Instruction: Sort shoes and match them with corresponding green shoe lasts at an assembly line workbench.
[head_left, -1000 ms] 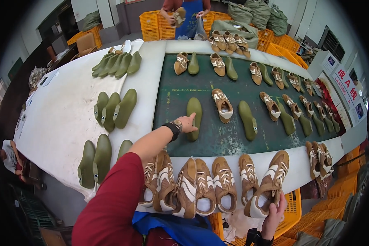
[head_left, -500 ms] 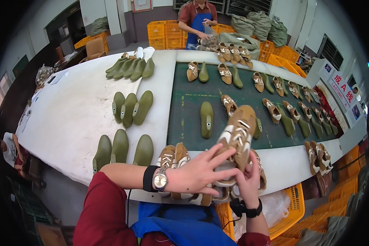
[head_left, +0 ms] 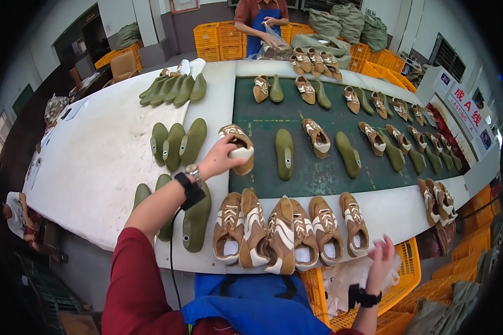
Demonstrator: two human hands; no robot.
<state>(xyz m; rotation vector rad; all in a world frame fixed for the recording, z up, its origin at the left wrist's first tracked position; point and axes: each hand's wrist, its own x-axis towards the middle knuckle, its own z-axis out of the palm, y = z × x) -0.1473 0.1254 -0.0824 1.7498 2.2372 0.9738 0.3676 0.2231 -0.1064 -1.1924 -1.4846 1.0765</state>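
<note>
- Right hand (head_left: 381,254): fingers loosely curled, no grasp visible; over yellow crate (head_left: 411,265), near right.
- Near desk (head_left: 123,139) edge: brown shoe row (head_left: 324,229), apparently left to place.
- Left hand (head_left: 218,159): fingers grasping brown-and-white shoe (head_left: 245,152) at its opening, over green mat's (head_left: 251,187) left edge, left of green last (head_left: 284,154). Mat contact unclear.
- Farther right: shoes and lasts already alternate; looks largely done.
- Far left: grouped lasts (head_left: 183,90), likely unplaced.

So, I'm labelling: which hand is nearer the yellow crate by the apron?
Right. The right hand appears above the yellow crate; the left hand is farther left, holding a brown shoe.
</note>
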